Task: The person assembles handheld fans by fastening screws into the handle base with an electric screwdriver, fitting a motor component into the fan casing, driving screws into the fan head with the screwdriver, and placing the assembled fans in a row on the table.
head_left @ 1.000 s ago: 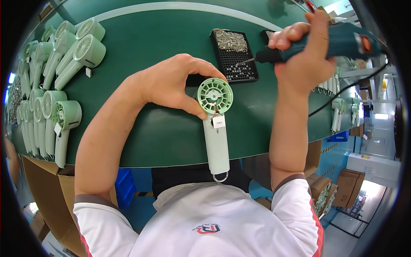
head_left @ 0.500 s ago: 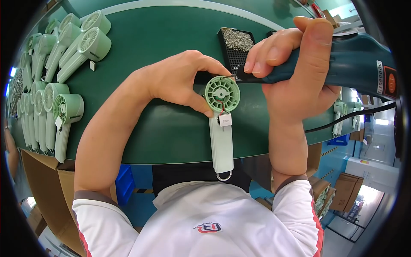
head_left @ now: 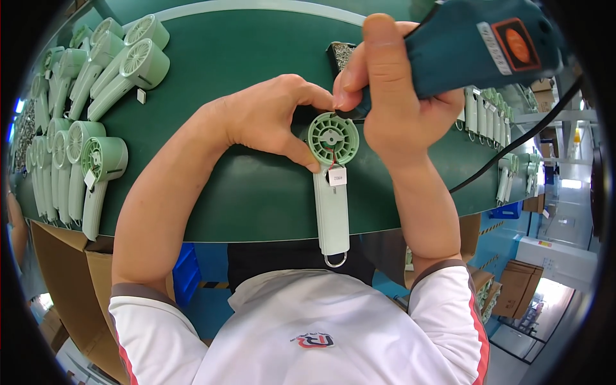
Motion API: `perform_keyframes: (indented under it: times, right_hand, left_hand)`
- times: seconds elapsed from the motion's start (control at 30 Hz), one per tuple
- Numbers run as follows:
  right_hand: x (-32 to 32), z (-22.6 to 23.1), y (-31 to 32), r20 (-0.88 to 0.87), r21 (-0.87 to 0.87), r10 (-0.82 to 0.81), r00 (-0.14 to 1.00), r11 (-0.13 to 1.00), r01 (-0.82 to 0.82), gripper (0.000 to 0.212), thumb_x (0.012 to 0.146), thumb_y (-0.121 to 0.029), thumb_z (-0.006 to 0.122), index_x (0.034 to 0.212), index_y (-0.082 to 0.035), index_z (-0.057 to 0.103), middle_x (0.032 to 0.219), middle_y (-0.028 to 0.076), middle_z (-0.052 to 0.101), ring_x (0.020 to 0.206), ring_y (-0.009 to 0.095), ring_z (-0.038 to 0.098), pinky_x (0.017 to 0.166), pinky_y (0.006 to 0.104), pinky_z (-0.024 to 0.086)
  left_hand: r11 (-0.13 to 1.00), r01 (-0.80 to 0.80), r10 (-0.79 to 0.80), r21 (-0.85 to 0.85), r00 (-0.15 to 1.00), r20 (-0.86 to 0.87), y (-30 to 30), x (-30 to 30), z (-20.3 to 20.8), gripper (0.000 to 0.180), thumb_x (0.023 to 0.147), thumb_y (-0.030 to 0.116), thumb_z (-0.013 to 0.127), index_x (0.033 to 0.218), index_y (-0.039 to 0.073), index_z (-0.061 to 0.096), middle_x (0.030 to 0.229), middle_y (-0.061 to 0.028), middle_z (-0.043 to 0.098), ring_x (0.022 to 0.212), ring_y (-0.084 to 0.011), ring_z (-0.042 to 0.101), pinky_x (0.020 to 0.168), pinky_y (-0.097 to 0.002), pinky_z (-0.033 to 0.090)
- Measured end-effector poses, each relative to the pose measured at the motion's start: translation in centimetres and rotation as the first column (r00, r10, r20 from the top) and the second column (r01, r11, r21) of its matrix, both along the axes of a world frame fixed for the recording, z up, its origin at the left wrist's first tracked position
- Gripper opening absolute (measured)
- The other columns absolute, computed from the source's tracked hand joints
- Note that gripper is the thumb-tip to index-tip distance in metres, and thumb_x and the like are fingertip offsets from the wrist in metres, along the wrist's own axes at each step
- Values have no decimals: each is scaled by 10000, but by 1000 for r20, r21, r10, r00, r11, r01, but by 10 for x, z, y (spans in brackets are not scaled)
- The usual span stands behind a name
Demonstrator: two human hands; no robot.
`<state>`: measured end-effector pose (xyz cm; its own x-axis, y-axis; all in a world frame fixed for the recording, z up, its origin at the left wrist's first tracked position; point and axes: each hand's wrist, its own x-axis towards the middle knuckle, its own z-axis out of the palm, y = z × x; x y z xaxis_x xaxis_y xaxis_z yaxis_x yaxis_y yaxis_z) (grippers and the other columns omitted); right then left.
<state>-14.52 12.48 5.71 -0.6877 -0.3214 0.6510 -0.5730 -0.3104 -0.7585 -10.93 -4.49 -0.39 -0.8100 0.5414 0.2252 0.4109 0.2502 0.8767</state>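
My left hand [head_left: 269,122] is closed on a small handheld fan [head_left: 332,215], thumb and fingers around its round head. The fan lies on the green table with its light green blade side up, a white square tag near the neck and a metal ring at the handle's end. My right hand [head_left: 401,96] grips a dark teal electric screwdriver [head_left: 449,54], held slanting over the table. Its dark nose end meets the top rim of the fan head; my fingers hide the bit and the exact contact point.
Several green fans [head_left: 144,64] lie in a group at the far left, with more [head_left: 96,173] below them. A black tray of screws [head_left: 340,54] sits partly behind my right hand. Further fans [head_left: 487,115] line the right side. The screwdriver's black cord [head_left: 520,141] hangs at right.
The screwdriver has swung from lying nearly level to a steeper tilt, its body higher and further left. My right hand came closer to the fan head. The left hand and fan stayed nearly still.
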Motion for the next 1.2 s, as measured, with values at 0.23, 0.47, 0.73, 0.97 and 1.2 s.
perform_keyframes:
  times: [0.23, 0.47, 0.73, 0.97, 1.2]
  right_hand:
    - [-3, -2, 0, -78, 36, 33, 996, 999, -30, 111, 996, -69, 690, 947, 11, 631, 620, 65, 623, 480, 129, 592, 448, 261, 466]
    - [-16, 10, 24, 26, -123, 216, 976, 970, -212, 273, 1093, -219, 514, 1130, 22, 638, 667, 57, 600, 481, 173, 557, 441, 348, 471]
    - [-73, 1, 63, 207, -217, -280, 937, 921, 323, 242, 1024, -211, 659, 1023, 28, 629, 654, 63, 581, 486, 168, 546, 466, 376, 484]
    - [-70, -4, 51, 284, -144, -335, 898, 911, 386, 306, 999, -176, 711, 744, -32, 621, 594, 49, 583, 417, 149, 556, 415, 313, 480]
    - [-71, -7, 54, 276, -116, -339, 899, 917, 381, 331, 1000, -179, 710, 719, -44, 598, 589, 46, 582, 418, 149, 561, 412, 311, 477]
  left_hand:
    - [997, -11, 13, -70, 1000, 25, -2, 1, 8, 546, 617, 163, 930, 1083, -24, 715, 948, -109, 738, 869, -226, 684, 828, -339, 523]
    - [1000, 15, -13, 23, 996, -93, 0, 2, -5, 623, 615, 193, 935, 1165, -6, 720, 1076, -144, 742, 1000, -297, 704, 937, -367, 534]
    - [999, 36, -37, -16, 997, -67, 1, -2, -1, 676, 594, 172, 953, 1213, 39, 714, 1151, -91, 743, 1064, -264, 669, 984, -379, 513]
    - [999, 20, -21, -26, 998, -57, 2, -3, 4, 637, 601, 200, 931, 1187, 50, 732, 1129, -99, 747, 1060, -278, 683, 981, -377, 516]
    - [999, 39, -39, -4, 996, -75, 3, -4, 3, 637, 605, 194, 928, 1190, 43, 728, 1126, -108, 748, 1054, -292, 689, 986, -376, 514]
